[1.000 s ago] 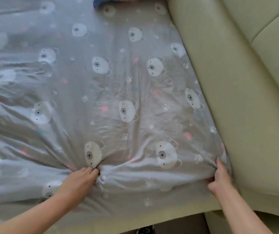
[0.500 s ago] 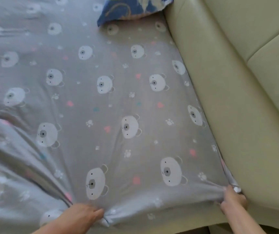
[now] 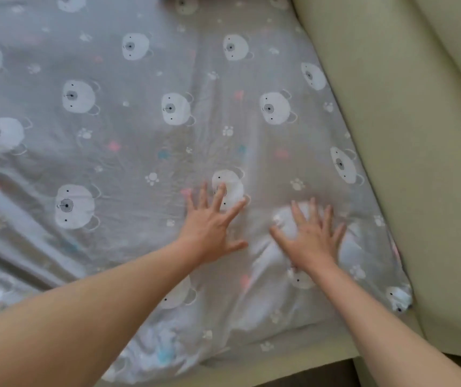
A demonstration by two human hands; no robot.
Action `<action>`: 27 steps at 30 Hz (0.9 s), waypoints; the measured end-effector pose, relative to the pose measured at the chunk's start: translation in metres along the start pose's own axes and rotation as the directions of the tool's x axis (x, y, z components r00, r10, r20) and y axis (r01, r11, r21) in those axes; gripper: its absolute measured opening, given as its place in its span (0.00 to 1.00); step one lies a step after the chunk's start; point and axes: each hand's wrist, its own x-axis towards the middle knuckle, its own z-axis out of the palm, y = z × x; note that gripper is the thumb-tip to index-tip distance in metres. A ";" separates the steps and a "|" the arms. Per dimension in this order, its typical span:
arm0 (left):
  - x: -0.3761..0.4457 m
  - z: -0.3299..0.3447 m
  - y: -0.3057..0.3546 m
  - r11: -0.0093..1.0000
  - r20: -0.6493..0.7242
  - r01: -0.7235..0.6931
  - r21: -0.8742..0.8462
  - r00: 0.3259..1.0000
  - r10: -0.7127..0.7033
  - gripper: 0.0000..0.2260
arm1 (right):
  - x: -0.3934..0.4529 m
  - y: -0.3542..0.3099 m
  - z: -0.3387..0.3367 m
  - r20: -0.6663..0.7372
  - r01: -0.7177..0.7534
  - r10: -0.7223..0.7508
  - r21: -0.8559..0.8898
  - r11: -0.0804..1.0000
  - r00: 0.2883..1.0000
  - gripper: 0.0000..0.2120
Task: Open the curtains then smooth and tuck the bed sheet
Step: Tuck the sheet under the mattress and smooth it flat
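A grey bed sheet [image 3: 140, 152] printed with white bear faces, paws and small hearts covers the mattress. My left hand [image 3: 212, 224] lies flat on the sheet with fingers spread, near the lower middle. My right hand [image 3: 311, 236] lies flat beside it, fingers spread, slightly blurred. Neither hand holds any cloth. Folds bunch at the left side and along the near edge under my forearms. The sheet's right corner [image 3: 399, 297] sits against the padded frame.
A cream padded headboard or bed frame [image 3: 407, 135] runs along the right side of the mattress. The near mattress edge [image 3: 279, 367] shows pale below the sheet, with dark floor [image 3: 321, 377] beyond it.
Both hands have let go of the sheet's near edge and moved up onto its surface, now flat with fingers spread. The view has shifted closer; the blue pillow is out of sight.
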 end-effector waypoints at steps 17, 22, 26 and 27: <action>0.129 -0.054 -0.114 0.975 -0.352 0.217 0.047 0.917 -0.187 0.46 | 0.162 -0.117 -0.072 -0.104 0.291 -0.301 -0.099 0.951 0.948 0.41; 0.166 -0.026 -0.178 0.952 -0.292 0.303 0.045 0.915 -0.278 0.43 | 0.182 0.040 -0.028 -0.149 -0.063 0.072 0.063 0.996 0.986 0.51; 0.154 -0.002 -0.170 0.949 -0.298 0.315 -0.008 0.905 -0.303 0.43 | 0.133 0.103 -0.012 -0.016 -0.248 0.264 0.297 0.922 0.964 0.52; 0.152 -0.004 -0.172 0.947 -0.302 0.320 -0.020 0.901 -0.310 0.44 | 0.136 0.099 -0.017 0.036 -0.295 0.298 0.299 0.908 0.954 0.53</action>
